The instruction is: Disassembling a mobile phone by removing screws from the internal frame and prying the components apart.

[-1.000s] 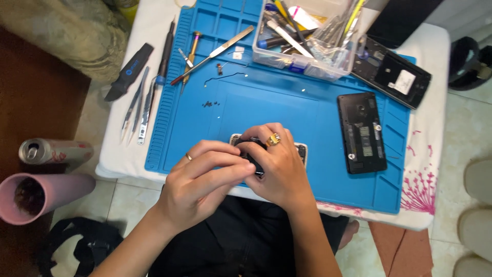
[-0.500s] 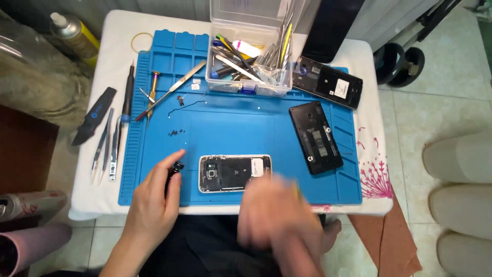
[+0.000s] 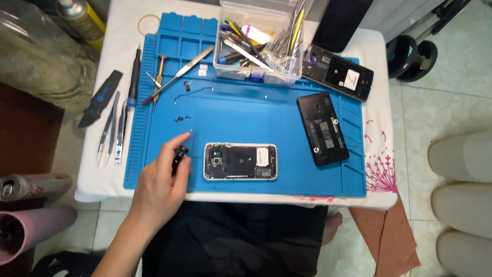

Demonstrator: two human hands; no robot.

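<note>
Biggest thing here is the blue silicone repair mat (image 3: 246, 118), spread over a small white table (image 3: 120, 46) and filling the middle of the frame. Along the top centre sits a clear plastic tool box (image 3: 259, 48) stuffed with picks, pens and tweezers.

Right of centre on the mat there's a black phone back housing (image 3: 323, 128) lying at a slight tilt, and above it in the upper right another black phone frame (image 3: 338, 72) angled across the mat's corner.

The opened phone (image 3: 240, 161) lies flat in the lower middle of the mat, insides facing up, silver edge all round.

The left hand (image 3: 161, 182) comes in from the lower left, just beside the opened phone's left end but not touching it. Thumb and forefinger are pinched on a small black part (image 3: 180, 152), held right above the mat near that left end. Can't tell exactly what the part is, too small.

The right hand isn't anywhere in shot.

Upper left of the mat: long metal tweezers (image 3: 179, 74) lying diagonal, and a few tiny black screws (image 3: 179, 119) scattered just above the left hand. Off the mat's left edge sit a black pry tool (image 3: 100, 97) and thin tweezers (image 3: 110, 128) on the table.
</note>
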